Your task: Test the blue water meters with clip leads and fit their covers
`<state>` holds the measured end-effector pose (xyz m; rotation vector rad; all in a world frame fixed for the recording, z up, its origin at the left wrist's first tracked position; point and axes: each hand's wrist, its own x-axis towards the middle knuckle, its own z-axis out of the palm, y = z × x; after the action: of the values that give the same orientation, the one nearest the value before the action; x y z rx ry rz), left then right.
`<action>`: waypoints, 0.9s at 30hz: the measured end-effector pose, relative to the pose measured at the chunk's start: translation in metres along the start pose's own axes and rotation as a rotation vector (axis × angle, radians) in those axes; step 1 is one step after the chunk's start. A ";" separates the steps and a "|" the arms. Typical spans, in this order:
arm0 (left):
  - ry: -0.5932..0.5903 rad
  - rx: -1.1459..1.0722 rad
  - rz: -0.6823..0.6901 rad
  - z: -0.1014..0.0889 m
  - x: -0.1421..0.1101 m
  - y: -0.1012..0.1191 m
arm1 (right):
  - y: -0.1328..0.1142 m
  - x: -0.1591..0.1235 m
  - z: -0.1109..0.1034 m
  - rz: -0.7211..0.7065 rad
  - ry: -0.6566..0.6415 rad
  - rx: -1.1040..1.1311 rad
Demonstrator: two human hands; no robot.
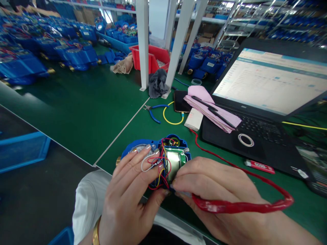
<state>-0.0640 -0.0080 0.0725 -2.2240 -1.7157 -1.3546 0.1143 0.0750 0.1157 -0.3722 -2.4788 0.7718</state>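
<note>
The right hand (214, 180) pinches the end of the red cable (224, 206) at the near edge of the meter (176, 154), lower centre of the frame on the tabletop (120, 98), while the left hand (133, 190) lies outspread across it, probably good bracing, though the loose wires (161, 175) are best held clear.

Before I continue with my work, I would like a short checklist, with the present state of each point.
1. Left hand on the blue unit: ok, resting across it.
2. Red-corded tool held: ok, in the right hand.
3. Tool tip in contact: cannot tell, fingers hide it.
4. Loose wires away from the fingers: not ok, some lie over the left ones.
5. Pliers apart from the unit: ok, lying beyond it.
</note>
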 end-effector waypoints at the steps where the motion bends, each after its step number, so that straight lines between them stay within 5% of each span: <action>1: -0.004 0.008 0.000 0.000 0.000 0.000 | -0.001 0.001 0.000 0.013 -0.006 -0.009; 11: 0.018 0.091 0.121 0.003 -0.001 -0.009 | 0.000 0.010 -0.004 0.018 -0.061 -0.043; 27: 0.001 0.044 0.109 0.000 0.002 -0.006 | 0.008 0.010 0.000 -0.036 0.078 0.062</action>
<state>-0.0690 -0.0046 0.0709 -2.2563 -1.5827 -1.2814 0.1068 0.0860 0.1150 -0.3277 -2.3763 0.8020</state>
